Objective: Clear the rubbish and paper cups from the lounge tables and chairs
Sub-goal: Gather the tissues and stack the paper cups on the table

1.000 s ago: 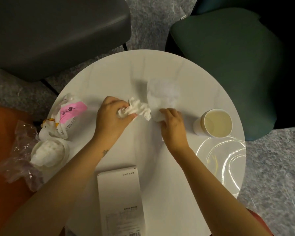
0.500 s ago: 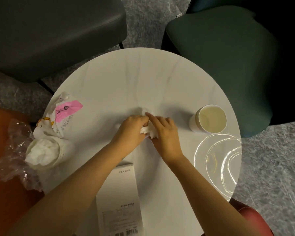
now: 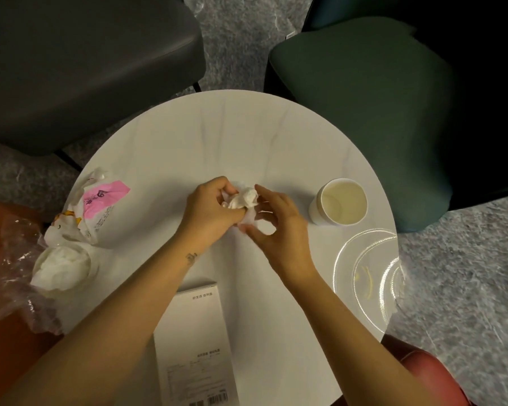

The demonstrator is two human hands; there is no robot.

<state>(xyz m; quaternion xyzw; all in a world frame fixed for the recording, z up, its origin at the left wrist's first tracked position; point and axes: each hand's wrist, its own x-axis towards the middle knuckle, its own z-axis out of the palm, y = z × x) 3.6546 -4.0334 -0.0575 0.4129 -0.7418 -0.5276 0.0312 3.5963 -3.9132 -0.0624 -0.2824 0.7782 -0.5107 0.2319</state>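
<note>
Above the middle of the round white table (image 3: 217,136), both my hands work a crumpled white tissue (image 3: 244,199) into a ball. My left hand (image 3: 208,212) grips it from the left, fingers curled round it. My right hand (image 3: 276,227) cups it from the right, with thumb and fingers bent round its lower part. An empty paper cup (image 3: 339,205) stands upright to the right of my hands. At the table's left edge lie a white and pink wrapper (image 3: 97,206) and a second paper cup (image 3: 62,268) stuffed with tissue.
A flat white box (image 3: 192,347) lies at the table's near edge. Crumpled clear plastic (image 3: 15,288) hangs off the left side over an orange seat (image 3: 0,347). A grey chair (image 3: 71,60) and a green chair (image 3: 364,112) stand behind; a red seat (image 3: 423,373) is near right.
The flat tissue and the crumpled one have been gathered from the table into one ball, and both hands have lifted it slightly. The view has shifted a little.
</note>
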